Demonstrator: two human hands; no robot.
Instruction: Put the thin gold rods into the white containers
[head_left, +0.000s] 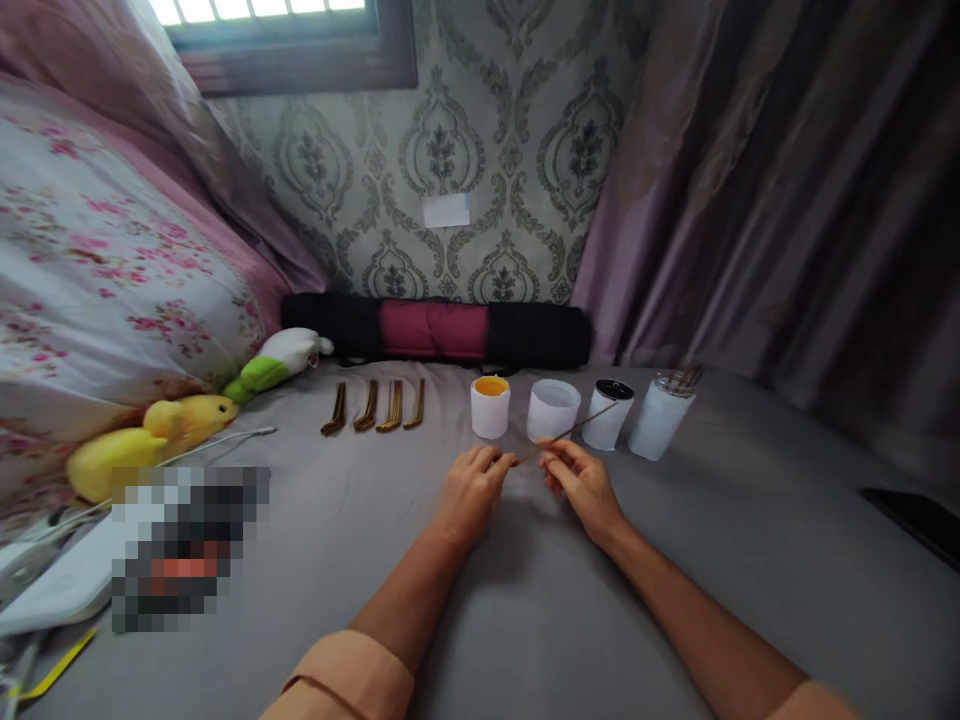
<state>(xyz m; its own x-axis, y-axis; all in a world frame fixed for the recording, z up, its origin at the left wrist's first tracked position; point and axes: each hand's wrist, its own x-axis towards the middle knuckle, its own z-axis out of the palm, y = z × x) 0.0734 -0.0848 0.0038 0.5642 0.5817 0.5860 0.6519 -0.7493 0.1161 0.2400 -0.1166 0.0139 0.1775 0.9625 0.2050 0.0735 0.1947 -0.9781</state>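
A thin brown stick (581, 424) slants up to the right between my hands. My left hand (474, 487) is closed around its lower end, while my right hand (583, 483) pinches it farther along with thumb and fingers. The upper tip passes in front of a white container with a dark opening (607, 420). Beyond my hands, a white cup with a yellow-orange inside (490, 412) and an all-white cup (553, 410) stand upright. To the right, a taller white container (660, 418) holds several thin sticks. Several small bundles of bent brown sticks (388, 407) lie in a row at left.
A black and maroon roll (435, 330) lies along the wall. On the left are a green-and-white plush toy (274, 360), a yellow plush toy (187, 420), a white cable and a white device (67, 590) partly blurred out. A dark flat object (919, 520) rests at far right.
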